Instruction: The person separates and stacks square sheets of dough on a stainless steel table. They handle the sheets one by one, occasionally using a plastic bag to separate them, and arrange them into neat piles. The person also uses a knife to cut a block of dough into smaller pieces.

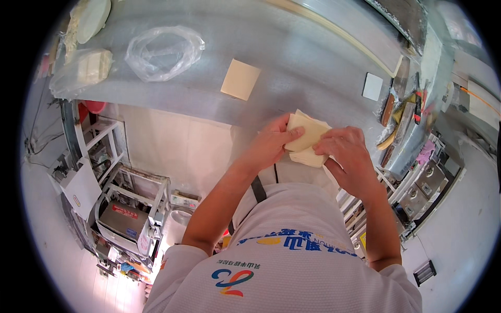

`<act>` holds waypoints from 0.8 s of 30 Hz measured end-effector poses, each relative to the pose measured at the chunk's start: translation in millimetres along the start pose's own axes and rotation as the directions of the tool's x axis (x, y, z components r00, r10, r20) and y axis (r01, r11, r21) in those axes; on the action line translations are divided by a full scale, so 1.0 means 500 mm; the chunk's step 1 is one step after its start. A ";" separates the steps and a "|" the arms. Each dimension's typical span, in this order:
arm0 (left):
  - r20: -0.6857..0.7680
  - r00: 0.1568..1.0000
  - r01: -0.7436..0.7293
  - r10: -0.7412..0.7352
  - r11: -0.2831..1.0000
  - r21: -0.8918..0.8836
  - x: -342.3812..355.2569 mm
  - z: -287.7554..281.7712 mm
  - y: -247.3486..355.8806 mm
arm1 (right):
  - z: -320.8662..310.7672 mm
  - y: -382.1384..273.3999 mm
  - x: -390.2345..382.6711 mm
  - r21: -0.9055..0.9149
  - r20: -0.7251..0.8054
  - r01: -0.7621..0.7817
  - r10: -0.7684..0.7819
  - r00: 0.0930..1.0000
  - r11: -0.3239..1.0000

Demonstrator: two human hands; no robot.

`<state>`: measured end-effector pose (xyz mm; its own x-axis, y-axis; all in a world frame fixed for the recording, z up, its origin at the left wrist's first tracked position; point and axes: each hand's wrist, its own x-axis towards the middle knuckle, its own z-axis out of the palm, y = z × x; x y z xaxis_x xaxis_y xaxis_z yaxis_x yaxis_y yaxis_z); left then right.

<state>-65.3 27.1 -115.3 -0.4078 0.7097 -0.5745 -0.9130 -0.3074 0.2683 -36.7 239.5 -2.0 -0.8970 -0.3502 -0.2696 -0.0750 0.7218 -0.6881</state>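
Observation:
Close to my body, at the front edge of the metal worktop [198, 99], I hold a stack of thin, square, pale yellow dough wrappers [311, 130]. My left hand [272, 142] is closed on its left side, the thumb lying over the top sheets. My right hand [345, 151] pinches the right side with fingers and thumb. Upper sheets sit askew over the lower part of the stack, so the corners are fanned. Beyond my left hand, a tan square piece [240, 79] lies flat on the worktop; its material I cannot tell.
A crumpled clear plastic bag [165, 53] lies at the far left, near a bagged pale block [94, 68]. Toward the right are a small white card [372, 86] and several knives and tools [402, 117]. A white metal frame [130, 193] stands below on the left.

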 end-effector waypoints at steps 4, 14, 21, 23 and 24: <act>-0.120 0.984 -0.079 0.133 0.923 0.377 0.067 -0.031 -0.002 | -0.009 -0.002 -0.043 -0.018 -0.097 0.020 -0.022 0.995 1.000; -0.232 0.900 -0.080 0.369 0.663 0.744 0.170 -0.001 -0.004 | -0.036 0.000 -0.133 -0.033 -0.272 -0.087 0.075 0.959 0.996; -0.279 0.813 -0.019 0.512 0.502 0.865 0.187 -0.024 -0.014 | -0.027 0.013 -0.158 -0.020 -0.267 -0.090 0.082 0.960 0.996; -0.066 0.645 -0.003 0.762 0.089 0.996 0.168 -0.019 -0.014 | -0.026 0.010 -0.154 -0.003 -0.281 -0.083 0.079 0.956 0.997; 0.079 0.554 0.042 0.829 -0.123 0.992 0.155 -0.017 -0.018 | -0.026 0.007 -0.152 0.006 -0.287 -0.082 0.080 0.955 0.997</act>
<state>-88.8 79.4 -168.8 -0.9815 0.1881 -0.0347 0.1084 0.6963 0.7095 25.6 276.4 24.9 -0.9873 -0.1050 -0.1191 0.0013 0.7448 -0.6673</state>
